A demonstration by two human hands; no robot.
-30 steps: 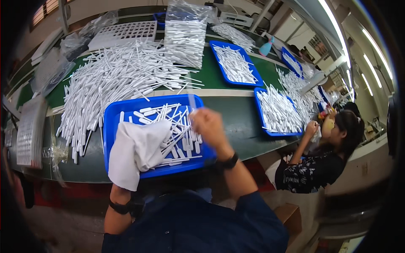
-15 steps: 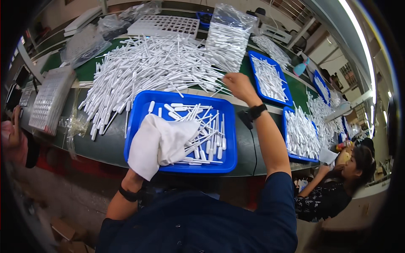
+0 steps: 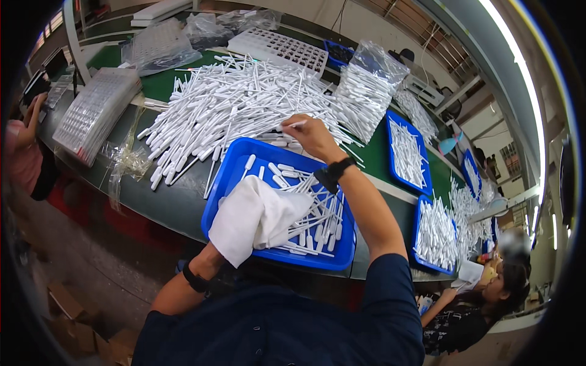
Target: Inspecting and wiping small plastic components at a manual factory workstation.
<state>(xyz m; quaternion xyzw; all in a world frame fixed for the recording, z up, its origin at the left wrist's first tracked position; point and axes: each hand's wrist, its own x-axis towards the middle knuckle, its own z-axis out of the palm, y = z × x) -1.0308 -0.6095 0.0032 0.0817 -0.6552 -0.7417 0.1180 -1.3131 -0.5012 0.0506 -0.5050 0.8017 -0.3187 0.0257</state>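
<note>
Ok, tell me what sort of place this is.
It looks like a factory sorting or packing workshop: a large heap of white plastic pipettes on a long green workbench, blue trays holding more, and a co-worker at right.

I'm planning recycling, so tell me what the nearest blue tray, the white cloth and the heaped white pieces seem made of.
Blue tray: probably moulded plastic, smooth with a slight sheen; rounded corners, even colour.
White cloth: soft, matte fabric, judging by its folds; the fibre can't be told.
White bulb-ended pieces: likely plastic, smooth-looking, uniformly white with thin straight stems.
</note>
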